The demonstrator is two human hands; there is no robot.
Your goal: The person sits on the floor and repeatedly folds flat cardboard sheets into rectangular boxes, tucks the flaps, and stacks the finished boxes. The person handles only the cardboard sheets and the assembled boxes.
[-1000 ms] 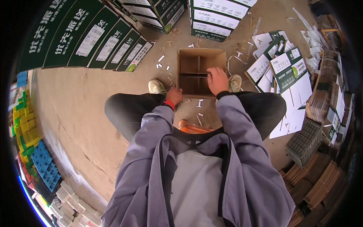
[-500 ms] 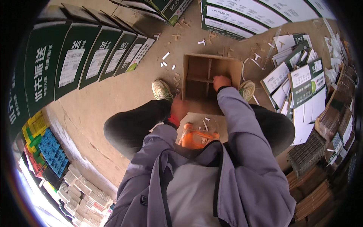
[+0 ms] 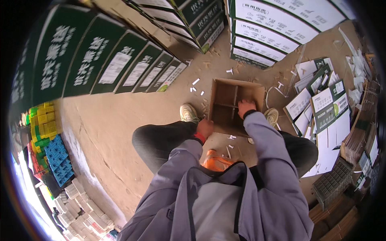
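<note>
An open cardboard box (image 3: 259,96) stands on the floor between my feet, its mouth facing up. Crossing strips of a cardboard divider (image 3: 235,96) split its inside into compartments. My right hand (image 3: 246,107) reaches into the box, fingers curled at the right arm of the divider; the fingertips are partly hidden. At the near left corner, my left hand (image 3: 205,127) is closed on the box wall, a red band at its wrist. An orange object (image 3: 216,161), partly covered by my jacket, lies on the floor between the box and me.
Dark green cartons (image 3: 90,56) stand in a row at the left, with white-and-green cartons (image 3: 265,30) stacked ahead. Flattened cartons (image 3: 331,106) pile up at the right beside a grey plastic crate (image 3: 333,180). Paper scraps (image 3: 196,81) litter the floor.
The whole view has swung, so the box and my hands sit farther right and lower in the picture. Both hands stay at the box, the right one still inside it.
</note>
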